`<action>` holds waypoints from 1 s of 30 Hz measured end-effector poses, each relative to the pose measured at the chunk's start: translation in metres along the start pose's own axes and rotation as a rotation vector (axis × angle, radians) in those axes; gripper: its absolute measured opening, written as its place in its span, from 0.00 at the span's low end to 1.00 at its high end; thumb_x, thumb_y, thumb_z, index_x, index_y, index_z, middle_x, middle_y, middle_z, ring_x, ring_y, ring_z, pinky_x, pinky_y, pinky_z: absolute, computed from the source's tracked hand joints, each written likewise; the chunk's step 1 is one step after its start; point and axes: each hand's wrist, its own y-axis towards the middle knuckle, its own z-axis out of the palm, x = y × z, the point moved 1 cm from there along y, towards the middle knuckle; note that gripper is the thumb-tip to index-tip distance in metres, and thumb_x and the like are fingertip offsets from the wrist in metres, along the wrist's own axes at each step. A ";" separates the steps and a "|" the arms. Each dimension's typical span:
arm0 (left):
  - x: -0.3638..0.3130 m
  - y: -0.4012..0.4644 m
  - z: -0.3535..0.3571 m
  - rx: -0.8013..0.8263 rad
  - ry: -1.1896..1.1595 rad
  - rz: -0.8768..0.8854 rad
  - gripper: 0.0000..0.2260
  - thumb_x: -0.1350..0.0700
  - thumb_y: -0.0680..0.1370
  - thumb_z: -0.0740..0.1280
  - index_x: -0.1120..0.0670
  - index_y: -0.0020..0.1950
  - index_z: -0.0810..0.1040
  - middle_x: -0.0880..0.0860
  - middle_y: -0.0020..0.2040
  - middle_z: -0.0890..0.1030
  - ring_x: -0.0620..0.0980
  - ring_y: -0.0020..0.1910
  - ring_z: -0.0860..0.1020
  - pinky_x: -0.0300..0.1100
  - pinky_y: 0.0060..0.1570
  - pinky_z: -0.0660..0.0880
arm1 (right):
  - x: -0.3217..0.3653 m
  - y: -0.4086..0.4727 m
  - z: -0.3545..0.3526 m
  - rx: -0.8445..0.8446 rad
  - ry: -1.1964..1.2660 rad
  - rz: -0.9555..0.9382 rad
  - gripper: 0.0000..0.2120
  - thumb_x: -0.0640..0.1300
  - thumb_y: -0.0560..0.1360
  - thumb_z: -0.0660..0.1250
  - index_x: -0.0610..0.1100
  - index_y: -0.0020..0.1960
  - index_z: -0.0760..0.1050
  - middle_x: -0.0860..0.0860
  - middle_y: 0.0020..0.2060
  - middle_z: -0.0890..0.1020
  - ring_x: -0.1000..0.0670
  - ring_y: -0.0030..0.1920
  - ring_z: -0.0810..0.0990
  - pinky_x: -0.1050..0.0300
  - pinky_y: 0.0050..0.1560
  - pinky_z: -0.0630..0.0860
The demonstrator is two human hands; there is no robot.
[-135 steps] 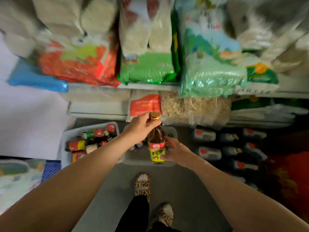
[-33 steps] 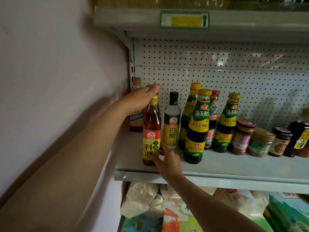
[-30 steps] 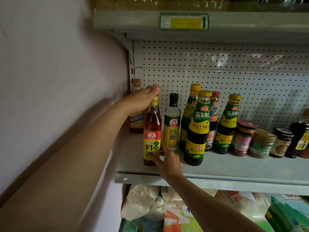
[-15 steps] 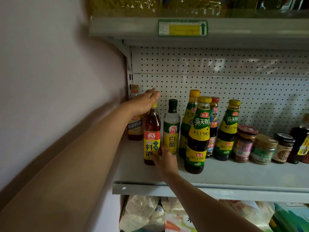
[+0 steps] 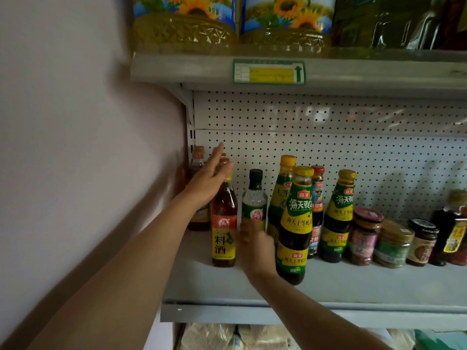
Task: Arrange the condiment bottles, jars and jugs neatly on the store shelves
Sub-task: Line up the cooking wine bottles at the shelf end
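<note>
Left hand (image 5: 207, 181), fingers straightened and fanned, is seen raised beside the neck of an amber cooking wine bottle (image 5: 224, 224) with nothing grasped in it; the palm appears to touch the bottle's shoulder, though motion blur leaves contact uncertain. Right hand (image 5: 256, 247) is blurred, its fingers reaching up at the lower part of a white vinegar bottle (image 5: 254, 202) just right of the amber one; whether that bottle is grasped cannot be told. The amber bottle is stood upright near the left end of a grey metal shelf (image 5: 353, 286), towards the near edge, with two similar bottles (image 5: 198, 188) set behind it by the far left corner. Further right, four oyster sauce bottles (image 5: 294, 223) are clustered, followed by a row of three jars (image 5: 393, 245) and a dark bottle (image 5: 449, 226) at the right edge. Sunflower oil jugs (image 5: 235, 21) are lined on the upper shelf, above a price tag (image 5: 269, 71).
</note>
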 end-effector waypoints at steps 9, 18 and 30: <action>0.080 -0.087 0.056 -0.167 -0.385 -0.124 0.29 0.40 0.75 0.69 0.38 0.75 0.65 0.42 0.63 0.79 0.41 0.59 0.80 0.42 0.57 0.78 | 0.080 0.068 -0.072 0.024 0.244 -0.177 0.22 0.49 0.79 0.69 0.50 0.73 0.72 0.53 0.67 0.79 0.55 0.66 0.76 0.63 0.62 0.72; 0.105 -0.089 0.077 -0.143 -0.439 -0.266 0.29 0.48 0.75 0.73 0.47 0.74 0.69 0.51 0.63 0.81 0.48 0.60 0.80 0.52 0.61 0.77 | 0.088 0.100 -0.056 0.157 0.160 -0.115 0.20 0.50 0.77 0.71 0.52 0.68 0.78 0.54 0.57 0.83 0.54 0.54 0.81 0.59 0.60 0.78; 0.130 -0.083 0.089 -0.162 -0.405 -0.305 0.32 0.48 0.73 0.75 0.44 0.75 0.67 0.44 0.59 0.81 0.46 0.57 0.80 0.48 0.57 0.79 | 0.084 0.121 -0.049 0.275 0.086 -0.145 0.18 0.50 0.78 0.70 0.51 0.67 0.78 0.48 0.63 0.80 0.47 0.63 0.79 0.48 0.64 0.78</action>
